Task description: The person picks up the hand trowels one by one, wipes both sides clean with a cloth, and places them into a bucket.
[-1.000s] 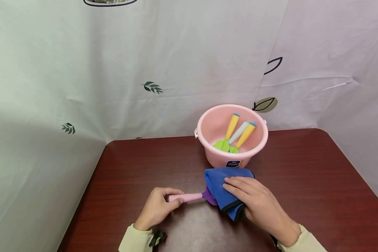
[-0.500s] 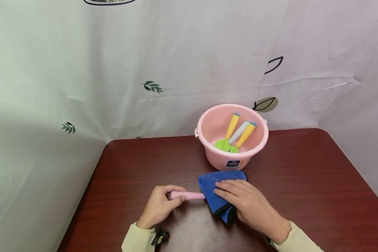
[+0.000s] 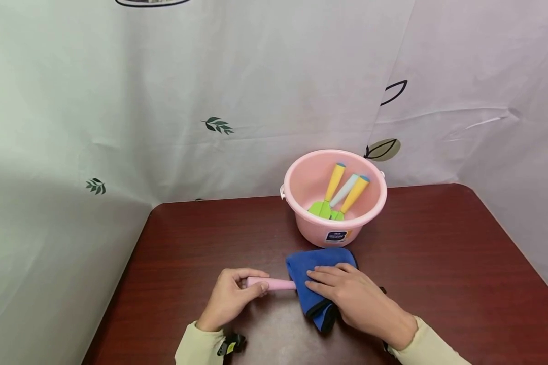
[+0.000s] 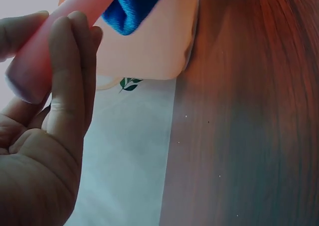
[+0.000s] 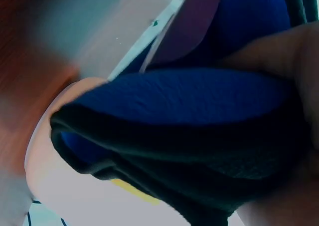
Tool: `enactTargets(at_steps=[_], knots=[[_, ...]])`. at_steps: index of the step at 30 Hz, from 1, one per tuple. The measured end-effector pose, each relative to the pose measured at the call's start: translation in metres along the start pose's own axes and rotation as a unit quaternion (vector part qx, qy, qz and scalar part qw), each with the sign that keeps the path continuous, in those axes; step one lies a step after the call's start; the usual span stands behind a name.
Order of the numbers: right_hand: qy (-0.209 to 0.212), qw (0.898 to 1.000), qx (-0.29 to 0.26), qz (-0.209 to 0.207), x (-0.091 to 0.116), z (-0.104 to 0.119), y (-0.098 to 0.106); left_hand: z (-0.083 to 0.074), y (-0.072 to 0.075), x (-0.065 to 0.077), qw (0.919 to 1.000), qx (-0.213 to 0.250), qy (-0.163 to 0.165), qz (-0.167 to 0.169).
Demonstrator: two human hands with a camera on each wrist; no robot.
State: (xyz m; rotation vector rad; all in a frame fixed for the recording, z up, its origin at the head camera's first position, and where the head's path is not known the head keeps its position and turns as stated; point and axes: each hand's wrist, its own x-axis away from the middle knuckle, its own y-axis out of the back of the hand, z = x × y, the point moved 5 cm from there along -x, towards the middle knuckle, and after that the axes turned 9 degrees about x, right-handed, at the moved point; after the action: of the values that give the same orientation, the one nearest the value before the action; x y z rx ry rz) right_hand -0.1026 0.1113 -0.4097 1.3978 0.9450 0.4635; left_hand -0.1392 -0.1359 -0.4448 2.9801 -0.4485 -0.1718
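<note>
My left hand (image 3: 228,296) pinches the end of a pink handle (image 3: 274,284) between thumb and fingers. In the left wrist view the handle (image 4: 65,34) slants up towards the blue cloth. A flat purple blade (image 5: 192,24) belongs to this pink-handled tool and shows in the right wrist view between layers of cloth. The folded blue cloth (image 3: 312,261), edged in black, covers the blade in the head view. My right hand (image 3: 356,299) holds the cloth around the blade, its fingers lying across the top; its thumb is hidden in the head view.
A pink bucket (image 3: 301,215) stands just behind the cloth. Inside lean two yellow-handled tools with green heads (image 3: 320,209) and one pale blue handle (image 3: 344,191). The dark red wooden table (image 3: 201,243) meets a light patterned curtain (image 3: 255,101) at the back and sides.
The cloth and my right hand have slid left along the tool, covering the purple blade that showed earlier. The left hand keeps its hold on the handle.
</note>
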Motion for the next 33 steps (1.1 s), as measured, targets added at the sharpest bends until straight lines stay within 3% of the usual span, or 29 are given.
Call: enactTargets(at_steps=[6, 13, 23, 33], knots=[[0.004, 1.0, 0.012, -0.006, -0.001, 0.0, 0.0, 0.0, 0.004, 0.0, 0.9985, 0.053, 0.01, -0.003], [0.0, 0.999, 0.019, -0.027, 0.002, -0.002, 0.0, -0.001, 0.007, -0.001, 0.998, 0.063, 0.004, -0.004], [-0.032, 0.999, 0.014, -0.021, 0.012, -0.014, 0.004, 0.0, 0.016, 0.001, 0.9966, 0.08, 0.0, -0.019], [-0.052, 0.997, 0.009, -0.052, 0.023, -0.024, 0.009, 0.0, 0.024, 0.003, 0.9963, 0.08, -0.005, -0.03]])
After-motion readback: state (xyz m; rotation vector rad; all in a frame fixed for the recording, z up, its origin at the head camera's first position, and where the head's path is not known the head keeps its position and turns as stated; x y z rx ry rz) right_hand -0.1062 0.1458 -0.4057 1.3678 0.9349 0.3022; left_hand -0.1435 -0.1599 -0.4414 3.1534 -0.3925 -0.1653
